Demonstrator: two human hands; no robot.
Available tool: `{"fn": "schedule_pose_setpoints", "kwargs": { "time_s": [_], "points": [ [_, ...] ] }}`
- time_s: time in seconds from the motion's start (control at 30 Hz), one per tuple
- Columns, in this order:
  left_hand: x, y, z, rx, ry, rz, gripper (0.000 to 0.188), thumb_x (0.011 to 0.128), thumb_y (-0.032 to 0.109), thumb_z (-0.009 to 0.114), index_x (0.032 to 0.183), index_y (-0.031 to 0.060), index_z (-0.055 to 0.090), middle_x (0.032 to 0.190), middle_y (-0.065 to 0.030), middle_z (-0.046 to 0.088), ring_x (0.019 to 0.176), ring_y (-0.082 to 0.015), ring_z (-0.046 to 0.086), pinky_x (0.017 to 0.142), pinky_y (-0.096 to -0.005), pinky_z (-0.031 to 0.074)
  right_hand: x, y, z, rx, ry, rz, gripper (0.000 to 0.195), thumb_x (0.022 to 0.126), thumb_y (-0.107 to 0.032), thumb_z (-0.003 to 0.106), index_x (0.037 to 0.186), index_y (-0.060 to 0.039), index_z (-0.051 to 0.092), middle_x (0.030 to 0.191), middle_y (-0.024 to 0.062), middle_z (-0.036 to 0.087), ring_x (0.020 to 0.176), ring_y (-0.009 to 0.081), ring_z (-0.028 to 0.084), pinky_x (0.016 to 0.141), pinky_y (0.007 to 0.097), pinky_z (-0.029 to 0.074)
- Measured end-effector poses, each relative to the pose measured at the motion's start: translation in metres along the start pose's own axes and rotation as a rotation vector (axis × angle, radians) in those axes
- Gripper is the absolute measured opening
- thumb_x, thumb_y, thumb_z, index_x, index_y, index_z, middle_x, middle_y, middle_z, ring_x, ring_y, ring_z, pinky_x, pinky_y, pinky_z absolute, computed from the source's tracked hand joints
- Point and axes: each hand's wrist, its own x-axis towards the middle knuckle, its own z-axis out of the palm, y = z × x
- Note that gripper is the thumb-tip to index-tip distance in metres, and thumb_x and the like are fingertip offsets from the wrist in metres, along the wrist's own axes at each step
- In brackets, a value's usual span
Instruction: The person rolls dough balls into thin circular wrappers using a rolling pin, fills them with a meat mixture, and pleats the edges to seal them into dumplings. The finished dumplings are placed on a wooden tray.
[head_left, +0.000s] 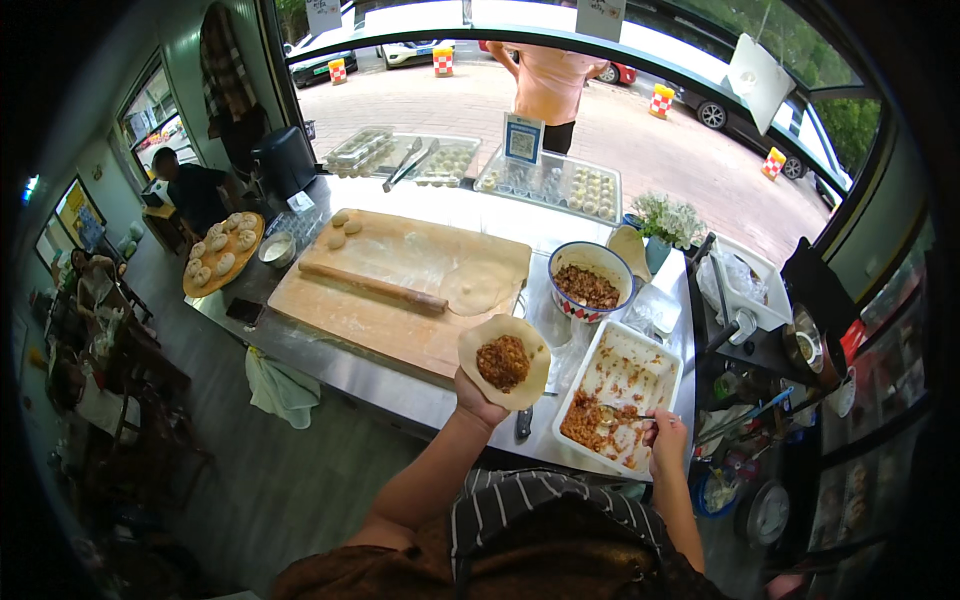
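A round dough wrapper (471, 352) rests on my left hand (480, 401), with a mound of reddish-brown filling (502, 364) at its middle. My right hand (666, 439) grips the handle of a metal spoon (609, 415). The spoon's bowl lies in chopped filling (585, 427) at the near end of a white rectangular tray (670, 367); smears of filling coat the rest of the tray's floor. Behind my left hand is a floured wooden board (360, 330). It carries a rolling pin (375, 286), a rolled dough sheet (480, 289) and several small dough pieces (341, 225).
An enamel bowl of meat filling (589, 286) stands behind the tray. A black-handled knife (523, 424) lies by the counter's front edge. At left are a board of pleated buns (221, 255), a phone (244, 311) and a flour bowl (277, 249). One person (191, 187) is at the left, another (551, 82) outside.
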Motion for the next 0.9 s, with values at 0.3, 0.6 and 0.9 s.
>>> {"fn": "schedule_pose_setpoints", "kwargs": {
  "time_s": [0.3,0.6,0.9],
  "points": [
    [0.012,0.009,-0.015,0.009,0.080,0.091,0.050,0.103,0.045,0.046,0.135,0.0096,0.061,0.134,-0.0101,0.065,0.123,-0.0324,0.062,0.107,-0.0533,0.050,0.000,-0.013,-0.005,0.014,0.033,-0.004,0.023,0.101,-0.020,0.060,0.095,0.0012,0.068,0.069,0.0103,0.068,0.050,0.0121,0.057,0.047,0.0261,0.046],
    [0.030,0.011,-0.032,-0.084,0.073,0.017,0.051,0.102,0.047,0.047,0.134,0.0110,0.062,0.133,-0.0097,0.066,0.122,-0.0337,0.062,0.106,-0.0538,0.050,0.003,-0.017,0.002,-0.045,0.070,-0.044,0.024,0.104,-0.020,0.057,0.095,0.0001,0.068,0.071,0.0068,0.066,0.050,0.0117,0.056,0.047,0.0257,0.046],
    [0.034,0.016,-0.032,-0.001,0.107,-0.001,0.051,0.102,0.046,0.045,0.134,0.0092,0.062,0.133,-0.0100,0.066,0.123,-0.0338,0.062,0.107,-0.0539,0.049,0.003,0.001,0.004,0.019,0.104,-0.049,0.024,0.104,-0.020,0.057,0.095,0.0003,0.068,0.069,0.0072,0.066,0.049,0.0111,0.055,0.047,0.0257,0.045]
  ]
}}
